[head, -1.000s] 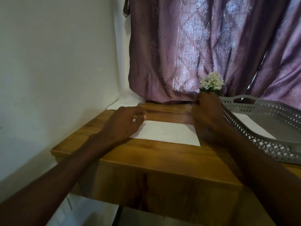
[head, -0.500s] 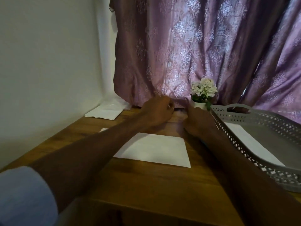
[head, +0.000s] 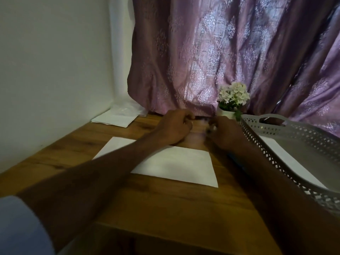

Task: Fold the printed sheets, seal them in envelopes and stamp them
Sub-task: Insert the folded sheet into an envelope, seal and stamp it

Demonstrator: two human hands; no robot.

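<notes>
Both hands meet beyond the far edge of the white sheet (head: 173, 164) on the wooden table (head: 165, 208): the left hand (head: 174, 126) with fingers curled under, the right hand (head: 224, 133) bunched beside it. Something small and blurred sits between them, possibly an object being picked at, but whether either hand has hold of anything cannot be told from this view. A second ago the same hands lay at the sheet's left and right ends; they have since left the paper and reached forward together toward the curtain (head: 220, 61). The sheet now lies flat and untouched, near the person, with no fold line visible. That suggests the work has paused on this sheet while some other item, perhaps a stamp or glue, is fetched. More white papers (head: 114, 119) sit in the far left corner, and another white sheet (head: 287, 159) lies in the perforated grey tray (head: 276, 144) at right, beside a small pot of white flowers (head: 232, 95)
</notes>
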